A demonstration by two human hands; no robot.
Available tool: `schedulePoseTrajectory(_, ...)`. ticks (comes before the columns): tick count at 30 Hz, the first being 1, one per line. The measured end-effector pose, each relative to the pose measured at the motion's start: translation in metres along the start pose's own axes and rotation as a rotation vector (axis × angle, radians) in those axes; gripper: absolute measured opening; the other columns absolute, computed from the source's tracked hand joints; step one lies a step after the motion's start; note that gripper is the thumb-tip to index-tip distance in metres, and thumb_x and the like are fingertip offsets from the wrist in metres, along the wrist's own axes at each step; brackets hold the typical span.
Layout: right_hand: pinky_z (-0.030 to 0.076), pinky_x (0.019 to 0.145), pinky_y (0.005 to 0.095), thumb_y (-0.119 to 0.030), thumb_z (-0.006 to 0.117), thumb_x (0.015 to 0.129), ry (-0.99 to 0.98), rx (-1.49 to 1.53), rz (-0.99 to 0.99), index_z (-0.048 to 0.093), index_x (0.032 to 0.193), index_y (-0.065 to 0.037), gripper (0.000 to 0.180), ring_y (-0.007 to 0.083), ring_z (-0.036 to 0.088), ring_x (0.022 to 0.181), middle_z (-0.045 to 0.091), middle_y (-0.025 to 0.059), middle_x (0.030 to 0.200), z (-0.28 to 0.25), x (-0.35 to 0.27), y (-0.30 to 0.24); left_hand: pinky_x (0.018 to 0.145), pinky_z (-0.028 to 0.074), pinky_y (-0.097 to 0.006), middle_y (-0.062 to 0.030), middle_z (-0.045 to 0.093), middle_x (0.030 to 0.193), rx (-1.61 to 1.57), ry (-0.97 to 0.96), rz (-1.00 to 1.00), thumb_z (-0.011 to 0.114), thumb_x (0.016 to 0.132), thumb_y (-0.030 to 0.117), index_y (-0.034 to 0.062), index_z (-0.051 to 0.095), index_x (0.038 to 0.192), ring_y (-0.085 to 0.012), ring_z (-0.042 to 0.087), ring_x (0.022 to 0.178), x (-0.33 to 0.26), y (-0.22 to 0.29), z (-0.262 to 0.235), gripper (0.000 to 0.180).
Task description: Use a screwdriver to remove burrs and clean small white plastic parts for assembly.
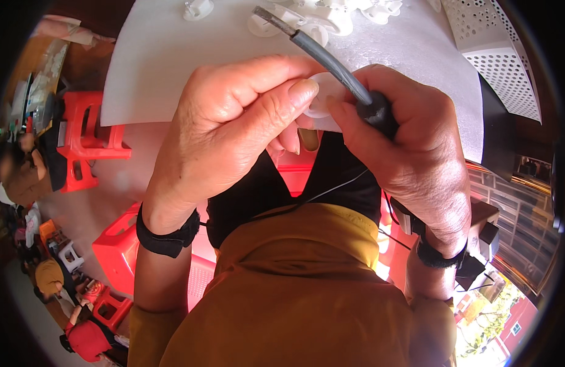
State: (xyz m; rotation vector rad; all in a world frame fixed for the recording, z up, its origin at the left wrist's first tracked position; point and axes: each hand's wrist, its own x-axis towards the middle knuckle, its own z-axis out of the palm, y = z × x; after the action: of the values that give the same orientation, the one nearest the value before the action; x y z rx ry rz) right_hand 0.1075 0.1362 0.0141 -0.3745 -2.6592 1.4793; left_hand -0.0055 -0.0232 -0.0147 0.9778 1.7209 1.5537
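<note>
Between thumb and fingers, my left hand (233, 119) pinches a small white round plastic piece (319, 92). My right hand (411, 131) is closed round a slim hand tool (334, 64), which has a grey shaft, a flat worn metal end pointing to the upper left and a dark rounded knob by my palm. My right thumb tip also touches the white piece's right edge. Its lower side is partly hidden by my fingers. Both hands are raised at the near edge of a table covered in a white sheet (154, 73).
Several white plastic pieces (331, 18) lie at the table's far side, one (198, 8) apart to the left. A white perforated basket (502, 61) stands at the right. Red stools (86, 137) are on the left, with other people (50, 275) farther off.
</note>
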Motion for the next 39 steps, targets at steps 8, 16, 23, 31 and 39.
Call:
schedulePoseTrajectory(8, 0.034, 0.053, 0.0192, -0.004, 0.064, 0.087, -0.052, 0.102, 0.022, 0.061, 0.087, 0.0, 0.005, 0.0018, 0.042, 0.062, 0.049, -0.0052, 0.067, -0.003, 0.011, 0.002, 0.055, 0.049, -0.024, -0.0086, 0.064, 0.077, -0.027, 0.067, 0.057, 0.05, 0.098, 0.019, -0.007, 0.058, 0.116, -0.0126, 0.061, 0.06, 0.002, -0.003, 0.002, 0.033)
schedulePoseTrajectory(16, 0.037, 0.053, 0.0193, -0.006, 0.064, 0.088, -0.016, 0.043, -0.005, 0.06, 0.094, 0.001, 0.01, 0.0026, 0.047, 0.06, 0.052, -0.0032, 0.067, -0.002, 0.015, 0.01, 0.054, 0.05, -0.025, -0.0089, 0.062, 0.072, -0.045, 0.038, 0.053, 0.052, 0.097, 0.021, -0.0074, 0.056, 0.119, -0.0141, 0.062, 0.058, 0.012, -0.005, 0.0, 0.036)
schedulePoseTrajectory(23, 0.037, 0.052, 0.0194, -0.009, 0.066, 0.088, -0.023, 0.058, 0.025, 0.061, 0.096, 0.001, 0.014, 0.0027, 0.048, 0.06, 0.053, -0.0035, 0.067, -0.002, 0.018, 0.011, 0.054, 0.049, -0.023, -0.0098, 0.063, 0.076, -0.084, 0.017, 0.008, 0.052, 0.097, 0.023, -0.0065, 0.057, 0.118, -0.0122, 0.061, 0.059, 0.015, -0.008, -0.002, 0.037)
schedulePoseTrajectory(31, 0.032, 0.055, 0.0196, -0.032, 0.063, 0.09, 0.046, 0.2, 0.16, 0.059, 0.106, 0.0, 0.036, 0.0025, 0.042, 0.062, 0.049, -0.0052, 0.069, -0.019, -0.009, 0.001, 0.055, 0.049, -0.022, -0.0108, 0.065, 0.084, -0.132, 0.1, -0.005, 0.051, 0.097, 0.024, -0.0037, 0.058, 0.117, -0.0108, 0.061, 0.061, 0.016, -0.008, 0.0, 0.035)
schedulePoseTrajectory(39, 0.036, 0.061, 0.0184, -0.009, 0.062, 0.09, 0.053, -0.011, 0.12, 0.059, 0.105, 0.002, 0.02, 0.0031, 0.042, 0.067, 0.052, -0.0046, 0.073, -0.016, -0.028, 0.017, 0.056, 0.049, -0.022, -0.011, 0.066, 0.088, -0.134, 0.178, -0.02, 0.053, 0.096, 0.022, -0.0027, 0.057, 0.117, -0.0108, 0.061, 0.062, 0.018, -0.006, 0.005, 0.033)
